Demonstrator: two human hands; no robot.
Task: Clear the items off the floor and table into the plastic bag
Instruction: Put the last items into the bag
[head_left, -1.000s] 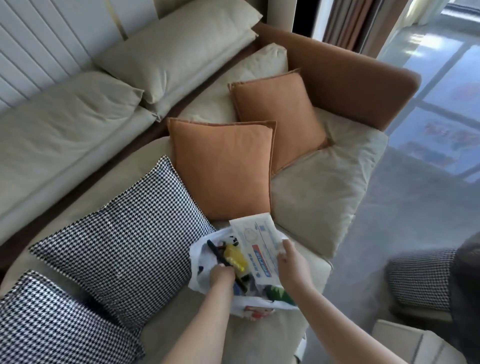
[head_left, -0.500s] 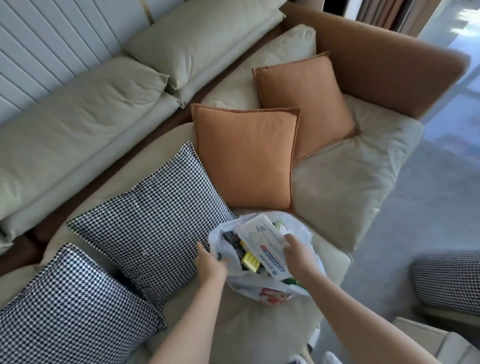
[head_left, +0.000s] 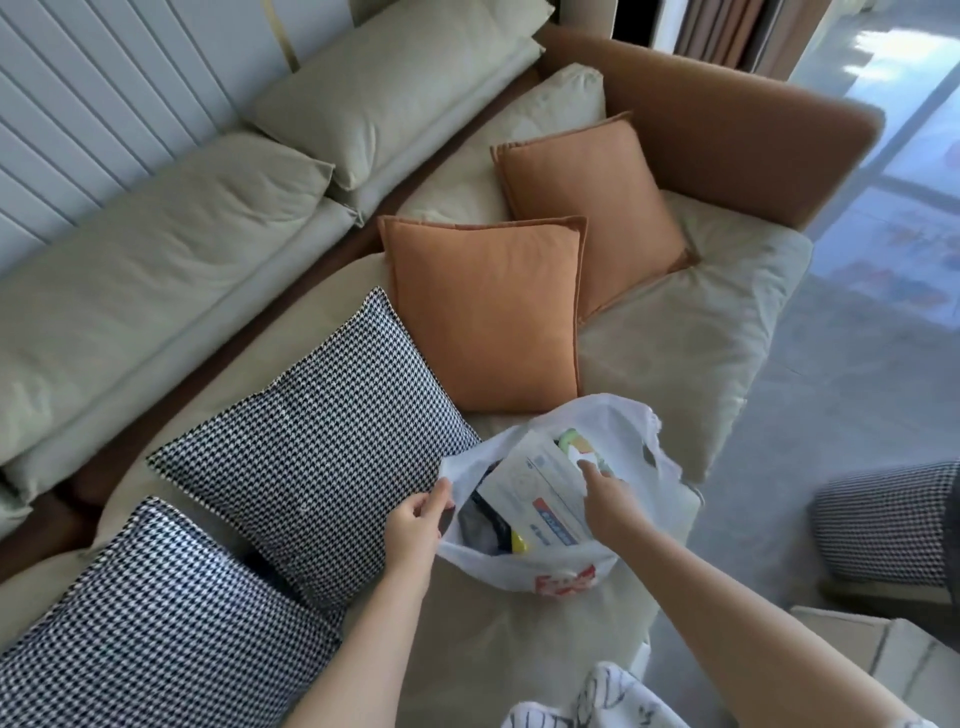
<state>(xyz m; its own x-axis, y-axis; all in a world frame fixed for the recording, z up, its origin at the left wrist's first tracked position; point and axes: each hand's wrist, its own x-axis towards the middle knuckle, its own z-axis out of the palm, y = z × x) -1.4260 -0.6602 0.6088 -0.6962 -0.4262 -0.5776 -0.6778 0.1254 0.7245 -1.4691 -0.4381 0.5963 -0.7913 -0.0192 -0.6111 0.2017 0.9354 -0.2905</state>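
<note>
A white plastic bag lies open on the sofa seat in the lower middle of the head view. Inside it lie a white paper envelope with a blue and red label, a yellow item, dark items and a green and white packet. My left hand pinches the bag's left rim and holds it open. My right hand reaches into the mouth of the bag, index finger stretched out over the envelope; its other fingers are hidden behind the hand.
The beige sofa carries two orange cushions and two houndstooth cushions close left of the bag. A houndstooth stool stands on the grey floor at right. Patterned fabric shows at the bottom edge.
My left hand has taken the bag's left rim and pulled it open. My right hand has let go of the envelope, which now lies deeper in the bag, and points a finger inside.
</note>
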